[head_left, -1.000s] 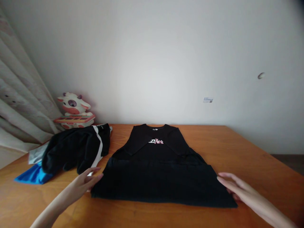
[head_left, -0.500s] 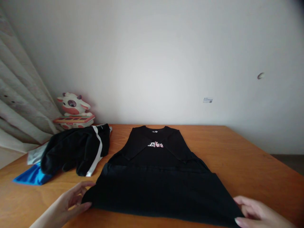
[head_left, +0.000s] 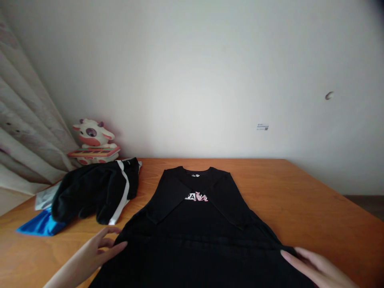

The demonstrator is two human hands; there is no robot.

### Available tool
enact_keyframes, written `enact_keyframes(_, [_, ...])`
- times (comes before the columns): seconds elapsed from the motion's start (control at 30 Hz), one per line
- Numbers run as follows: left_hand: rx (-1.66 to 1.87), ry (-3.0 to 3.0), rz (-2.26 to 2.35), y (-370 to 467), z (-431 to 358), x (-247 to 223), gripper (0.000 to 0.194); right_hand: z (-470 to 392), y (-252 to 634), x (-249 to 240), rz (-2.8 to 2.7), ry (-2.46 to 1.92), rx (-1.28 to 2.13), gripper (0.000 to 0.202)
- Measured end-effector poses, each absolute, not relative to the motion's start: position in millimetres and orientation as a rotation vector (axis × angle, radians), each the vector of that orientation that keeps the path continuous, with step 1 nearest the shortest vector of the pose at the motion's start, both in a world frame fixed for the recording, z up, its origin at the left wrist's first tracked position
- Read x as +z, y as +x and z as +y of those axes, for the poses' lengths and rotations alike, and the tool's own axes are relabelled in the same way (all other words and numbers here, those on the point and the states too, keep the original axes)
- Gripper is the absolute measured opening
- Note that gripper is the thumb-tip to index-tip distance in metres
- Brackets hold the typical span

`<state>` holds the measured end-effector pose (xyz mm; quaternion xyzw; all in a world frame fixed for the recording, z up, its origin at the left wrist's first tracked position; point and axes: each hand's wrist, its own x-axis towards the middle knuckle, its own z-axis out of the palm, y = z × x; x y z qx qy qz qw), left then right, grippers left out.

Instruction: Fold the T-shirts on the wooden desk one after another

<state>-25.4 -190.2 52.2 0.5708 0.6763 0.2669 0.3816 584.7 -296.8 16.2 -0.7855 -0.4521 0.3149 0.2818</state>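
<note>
A black T-shirt [head_left: 198,224] lies front up on the wooden table [head_left: 270,188], its neckline away from me. Both sleeves are folded inward over the chest, partly covering a white and pink print [head_left: 196,197]. The near part is folded up, making a crease across the body. My left hand [head_left: 103,250] holds the shirt's left edge, thumb on top and fingers at the side. At the right edge, my right hand [head_left: 312,262] pinches the cloth near the fold in the same way. The shirt's nearest edge runs out of view.
To the left is a heap of clothes: a black garment [head_left: 90,190] with a white stripe, over blue cloth [head_left: 43,224] and pale grey cloth [head_left: 45,198]. Behind it stands a toy cow with a keyboard [head_left: 94,142]. A curtain [head_left: 24,116] hangs at left; a white wall [head_left: 192,80] backs the table.
The T-shirt has slid toward me, with its neckline now farther from the wall. Both hands have shifted up along its sides toward the fold line.
</note>
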Motion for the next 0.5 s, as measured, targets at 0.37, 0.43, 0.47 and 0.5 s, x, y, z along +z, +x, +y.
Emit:
enact_keyframes(0.37, [0.78, 1.261, 1.515, -42.3, -196.7, 57.2, 0.052, -300.1, 593.2, 20.5, -1.133, -2.006, 0.845, 0.069])
enact_keyframes(0.43, [0.745, 1.279, 1.511, -38.5, -196.8, 64.4, 0.053, -295.6, 595.7, 24.7, -1.124, -1.97, 0.886, 0.066])
enact_keyframes(0.47, [0.75, 1.286, 1.504, -35.9, -195.4, 67.1, 0.054, -292.2, 595.8, 28.2, -1.129, -1.949, 0.912, 0.064])
enact_keyframes(0.5, [0.773, 1.295, 1.494, -33.5, -193.1, 69.5, 0.055, -288.6, 595.8, 32.1, -1.143, -1.927, 0.934, 0.061])
